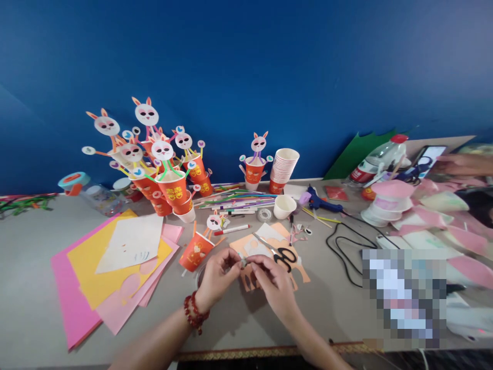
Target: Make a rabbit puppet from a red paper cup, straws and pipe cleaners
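My left hand and my right hand meet above the table's front middle, thumbs and fingertips pinched together. Between them is a small pale greenish piece, mostly covered by the fingers, too small to name. Beneath and behind the hands lies cut orange paper. Black-handled scissors rest on it, close to my right hand. Beside my left hand, an orange paper cup leans over with a white rabbit face at its rim. A red-capped marker lies just behind.
Several rabbit cups stand stacked at the back left. Coloured sheets lie on the left. Further back are a cup stack, a white cup, and a blue glue gun with its black cord. Another person's hand is at the far right.
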The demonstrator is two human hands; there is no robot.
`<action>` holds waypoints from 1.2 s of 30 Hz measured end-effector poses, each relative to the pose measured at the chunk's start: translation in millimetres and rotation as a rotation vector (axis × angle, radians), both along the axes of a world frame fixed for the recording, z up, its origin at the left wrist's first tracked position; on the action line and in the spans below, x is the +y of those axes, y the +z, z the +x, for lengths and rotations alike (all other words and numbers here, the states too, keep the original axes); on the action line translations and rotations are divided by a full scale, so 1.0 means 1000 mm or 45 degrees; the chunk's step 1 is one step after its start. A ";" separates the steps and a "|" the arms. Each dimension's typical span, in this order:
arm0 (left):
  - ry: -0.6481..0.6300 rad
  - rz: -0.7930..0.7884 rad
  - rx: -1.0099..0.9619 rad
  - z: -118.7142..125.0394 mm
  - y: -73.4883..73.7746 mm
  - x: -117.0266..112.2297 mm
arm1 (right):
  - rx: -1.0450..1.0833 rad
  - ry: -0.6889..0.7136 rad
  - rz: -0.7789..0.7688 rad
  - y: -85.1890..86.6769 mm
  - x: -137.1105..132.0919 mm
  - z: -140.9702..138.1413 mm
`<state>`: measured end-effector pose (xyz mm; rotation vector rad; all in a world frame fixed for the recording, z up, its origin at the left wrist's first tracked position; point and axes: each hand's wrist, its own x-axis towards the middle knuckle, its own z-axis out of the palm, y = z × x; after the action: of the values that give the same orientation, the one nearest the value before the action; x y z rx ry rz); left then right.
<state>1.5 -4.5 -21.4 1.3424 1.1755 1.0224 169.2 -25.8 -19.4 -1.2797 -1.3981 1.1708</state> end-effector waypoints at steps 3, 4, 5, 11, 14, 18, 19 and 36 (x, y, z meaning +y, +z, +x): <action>0.017 -0.010 0.011 0.000 -0.001 -0.001 | 0.097 -0.012 -0.032 -0.001 -0.002 -0.003; 0.019 -0.015 0.008 -0.001 -0.002 -0.001 | 0.129 -0.019 -0.034 -0.002 -0.003 -0.004; 0.024 -0.018 0.003 -0.001 -0.002 -0.001 | 0.157 -0.023 -0.037 -0.002 -0.004 -0.005; 0.011 -0.020 -0.050 0.000 -0.002 0.000 | 0.339 -0.025 -0.041 -0.001 -0.007 -0.011; -0.005 -0.019 -0.082 0.000 -0.003 0.000 | 0.327 -0.030 0.005 0.001 -0.003 -0.009; -0.053 -0.021 -0.087 0.000 -0.004 -0.001 | 0.200 -0.009 0.021 0.001 0.001 -0.009; -0.055 -0.022 -0.080 0.000 -0.005 -0.001 | 0.183 -0.010 0.017 0.001 0.002 -0.009; -0.067 0.037 -0.100 -0.002 -0.001 0.000 | 0.103 -0.042 -0.002 -0.010 -0.005 0.007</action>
<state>-0.7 -4.4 -22.8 1.3369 1.0654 1.0488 176.0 -31.1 -29.0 -1.2381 -1.3126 1.1882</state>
